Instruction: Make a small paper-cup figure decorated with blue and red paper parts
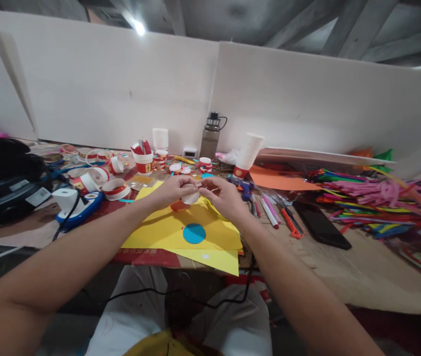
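Observation:
My left hand (176,192) and my right hand (222,195) meet above yellow paper sheets (158,232), fingertips pinched close together. Between them is a small pale, rounded piece (191,198), perhaps paper; its exact kind is not clear. Both hands' fingers are closed around its upper edge. Just below the left fingers an orange piece (179,206) shows, partly covered. A blue paper circle (194,233) lies flat on the yellow sheets, nearer to me. Beside my right hand rests a blue glue gun (246,190).
Cut paper-cup rings (116,189) and a blue power strip (80,210) lie to the left. At the back stand a bottle (210,138) and stacked cups (249,151). Markers (269,211), orange-handled scissors (291,223), a phone (321,225) and pipe cleaners (381,195) occupy the right.

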`<state>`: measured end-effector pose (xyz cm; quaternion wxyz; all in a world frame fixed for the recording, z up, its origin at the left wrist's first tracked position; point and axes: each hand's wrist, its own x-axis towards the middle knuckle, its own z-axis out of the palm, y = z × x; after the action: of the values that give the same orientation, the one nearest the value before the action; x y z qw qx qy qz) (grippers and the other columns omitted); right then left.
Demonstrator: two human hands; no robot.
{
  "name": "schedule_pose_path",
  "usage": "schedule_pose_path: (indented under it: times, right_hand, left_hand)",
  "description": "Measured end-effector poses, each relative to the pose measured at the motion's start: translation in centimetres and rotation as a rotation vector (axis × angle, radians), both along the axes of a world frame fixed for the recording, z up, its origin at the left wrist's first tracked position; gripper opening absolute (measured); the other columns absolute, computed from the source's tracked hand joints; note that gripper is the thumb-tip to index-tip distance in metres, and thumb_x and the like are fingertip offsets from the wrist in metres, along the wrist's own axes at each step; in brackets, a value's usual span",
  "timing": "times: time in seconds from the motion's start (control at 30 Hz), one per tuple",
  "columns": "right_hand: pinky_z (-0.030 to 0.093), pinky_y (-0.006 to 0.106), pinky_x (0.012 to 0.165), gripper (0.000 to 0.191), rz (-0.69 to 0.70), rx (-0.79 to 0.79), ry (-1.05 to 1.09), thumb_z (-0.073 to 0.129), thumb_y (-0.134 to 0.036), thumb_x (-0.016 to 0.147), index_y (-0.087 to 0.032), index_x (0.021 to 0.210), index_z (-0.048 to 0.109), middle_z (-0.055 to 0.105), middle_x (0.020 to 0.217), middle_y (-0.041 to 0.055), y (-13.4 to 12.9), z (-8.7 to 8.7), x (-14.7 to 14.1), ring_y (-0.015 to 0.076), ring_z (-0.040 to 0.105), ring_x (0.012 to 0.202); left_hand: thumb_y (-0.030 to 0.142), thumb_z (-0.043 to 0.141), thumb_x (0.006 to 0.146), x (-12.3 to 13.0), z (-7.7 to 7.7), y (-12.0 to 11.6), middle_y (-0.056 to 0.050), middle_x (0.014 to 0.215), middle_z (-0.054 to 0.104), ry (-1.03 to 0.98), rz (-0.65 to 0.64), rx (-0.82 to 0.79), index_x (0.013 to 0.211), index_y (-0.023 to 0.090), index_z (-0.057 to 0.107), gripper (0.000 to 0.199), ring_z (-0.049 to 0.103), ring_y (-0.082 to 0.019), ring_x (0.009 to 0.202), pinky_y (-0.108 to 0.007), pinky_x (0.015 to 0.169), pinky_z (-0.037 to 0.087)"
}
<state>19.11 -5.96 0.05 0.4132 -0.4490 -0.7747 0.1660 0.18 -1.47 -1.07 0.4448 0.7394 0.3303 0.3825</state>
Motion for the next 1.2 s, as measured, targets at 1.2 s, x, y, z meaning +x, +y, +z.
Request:
schedule_pose_path:
  times: [1.2]
  right_hand:
    - [0.045,0.032,0.088,0.056,0.521,-0.274,-0.534,0.080,-0.048,0.068,-0.021,0.115,0.067,0.060,0.111,0.0076,-2.6,0.4,0.4,0.0219,0.057,0.103]
  left_hand:
    - [0.000,0.068,0.067,-1.9,-0.9,3.6,-0.007,0.092,0.071,-0.494,0.253,-0.465,0.101,0.011,0.065,0.036,0.062,-0.009,0.065,-0.021,0.059,0.055]
